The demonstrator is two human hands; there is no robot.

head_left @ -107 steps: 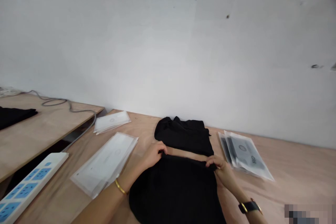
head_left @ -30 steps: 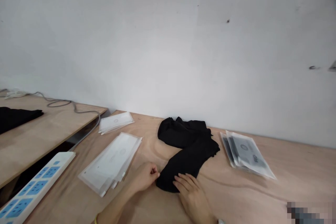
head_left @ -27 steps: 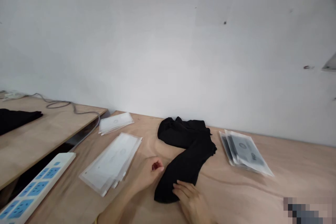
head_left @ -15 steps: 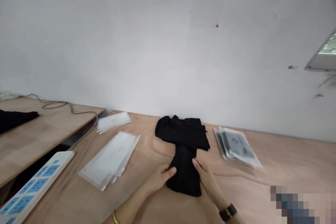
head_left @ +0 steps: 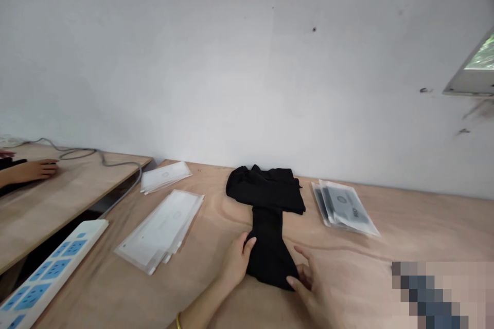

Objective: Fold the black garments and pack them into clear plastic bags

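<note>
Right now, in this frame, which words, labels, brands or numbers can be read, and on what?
Grey inserts in the stacked plastic bags: dark lettering, perhaps "FEO", too blurred to be sure.
Stacked clear bags at left-centre: pale print, too faint to read.
Power strip: nothing readable.

Nothing can be read with certainty. In the clear plastic packets (head_left: 343, 207) beyond and right of the right hand (head_left: 306, 280), the top insert shows a round logo and bold dark letters, too blurred to make out. The white packets (head_left: 160, 231) left of the left hand (head_left: 236, 262) carry faint, illegible grey print.
</note>
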